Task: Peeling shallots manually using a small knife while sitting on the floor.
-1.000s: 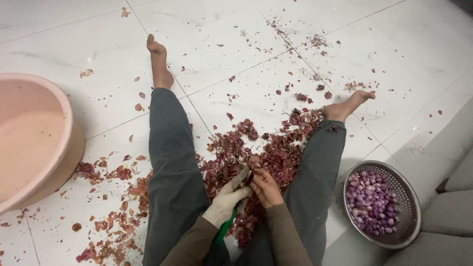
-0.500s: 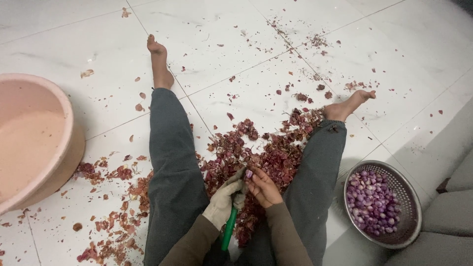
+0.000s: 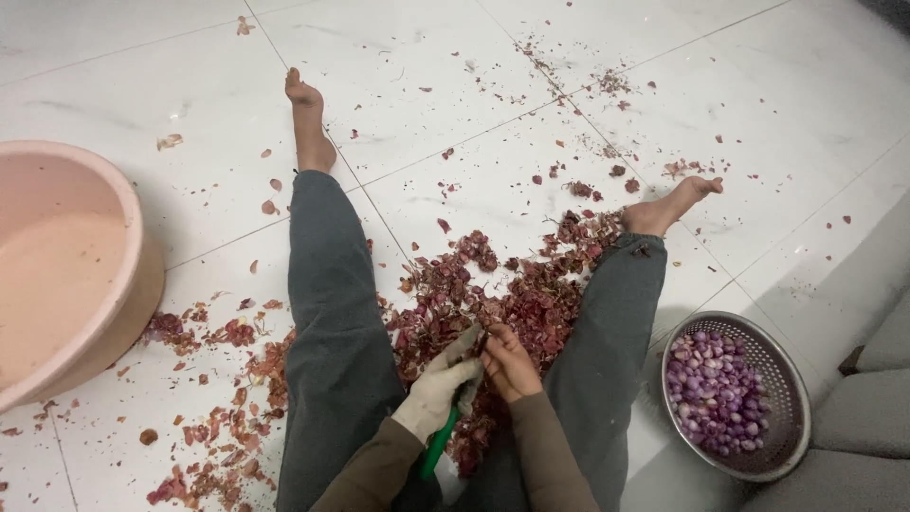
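Shallots: peel pile (image 3: 512, 303) mid-frame between legs is large; colander (image 3: 791, 417) lower right about half full of peeled bulbs; left hand (image 3: 438, 391), gloved, closed on green-handled knife (image 3: 438, 446); right hand (image 3: 510, 365) pinching one shallot, mostly hidden; unpeeled stock not visible.

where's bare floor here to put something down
Mostly bare: the white tiles beyond the feet, and the strip between the pink basin and the left leg. Crowded: the peel pile between the legs, around both hands, and the metal colander of peeled shallots.
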